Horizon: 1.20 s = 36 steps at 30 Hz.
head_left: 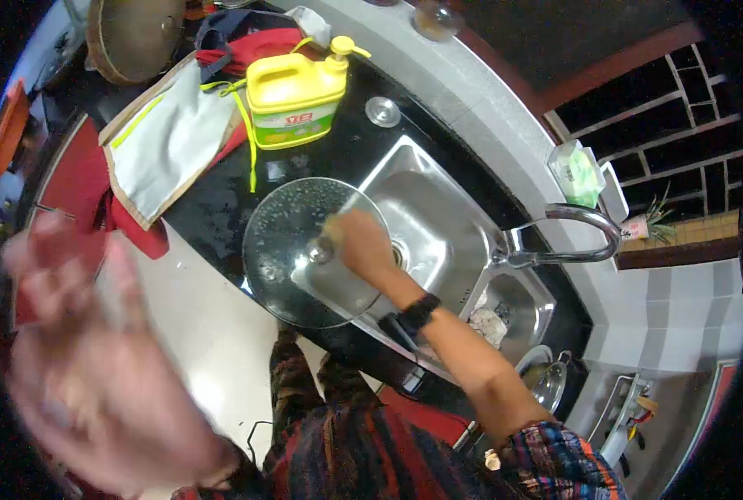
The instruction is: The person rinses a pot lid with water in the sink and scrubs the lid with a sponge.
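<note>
My right hand (pixel 363 244), with a dark watch at the wrist, is closed on the knob of a round glass pot lid (pixel 284 225). Water drops dot the glass. The lid lies level over the counter edge and the left part of the steel sink (pixel 426 200); whether it touches them I cannot tell. My left hand (pixel 97 358) is raised close to the camera on the left, blurred by motion, with its fingers apart and nothing in it.
A yellow detergent jug (pixel 296 98) stands behind the lid beside a grey and red apron-like cloth (pixel 167 137). The curved faucet (pixel 584 233) reaches over the smaller basin (pixel 526 296). Metal bowls (pixel 546 379) sit at the right, and a round wooden-looking board (pixel 134 37) leans at the back left.
</note>
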{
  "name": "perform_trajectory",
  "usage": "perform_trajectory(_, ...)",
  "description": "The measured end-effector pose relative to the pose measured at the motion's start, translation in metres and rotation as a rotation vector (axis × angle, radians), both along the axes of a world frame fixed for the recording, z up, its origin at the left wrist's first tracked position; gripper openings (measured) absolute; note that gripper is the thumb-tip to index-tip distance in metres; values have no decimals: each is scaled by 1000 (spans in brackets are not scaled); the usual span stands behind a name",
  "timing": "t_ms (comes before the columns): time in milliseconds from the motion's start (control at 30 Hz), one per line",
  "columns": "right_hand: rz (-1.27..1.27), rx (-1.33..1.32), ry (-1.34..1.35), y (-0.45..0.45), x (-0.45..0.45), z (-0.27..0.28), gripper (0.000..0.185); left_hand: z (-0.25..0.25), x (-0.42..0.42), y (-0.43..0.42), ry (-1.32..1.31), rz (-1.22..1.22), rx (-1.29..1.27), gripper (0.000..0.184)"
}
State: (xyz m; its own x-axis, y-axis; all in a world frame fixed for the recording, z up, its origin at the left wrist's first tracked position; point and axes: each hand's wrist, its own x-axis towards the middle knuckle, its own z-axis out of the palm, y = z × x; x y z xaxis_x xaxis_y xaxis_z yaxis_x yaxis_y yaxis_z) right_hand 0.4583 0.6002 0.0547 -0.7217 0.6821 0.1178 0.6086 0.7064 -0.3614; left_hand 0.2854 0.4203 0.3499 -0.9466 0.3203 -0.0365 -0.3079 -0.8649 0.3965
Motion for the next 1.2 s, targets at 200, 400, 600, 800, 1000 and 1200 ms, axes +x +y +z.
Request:
perform_trajectory(200, 139, 170, 2, 12, 0, 7, 35, -229, -2, 49, 1448, -340, -1215, 67)
perform_trajectory(400, 98, 207, -156, 38, -14, -15, 34, -296, 38, 72, 1781, -457, -1529, 77)
perform_trajectory(600, 176, 104, 43, -31, 37, 14, 31, -302, 37, 71, 1718, -569, -1523, 74)
perform_trajectory(800, 118, 51, 55, 40, -53, 11, 27, -303, 39, 74, 1726, -478, -1511, 73)
perform_trajectory(1000, 94, -7, 77, -46, 50, 14, 29, -310, 36, 74, 1698, -484, -1475, 70)
perform_trajectory(1200, 32, 39, 6, 6, -28, 16, 26, -309, 38, 74, 1731, -443, -1510, 70)
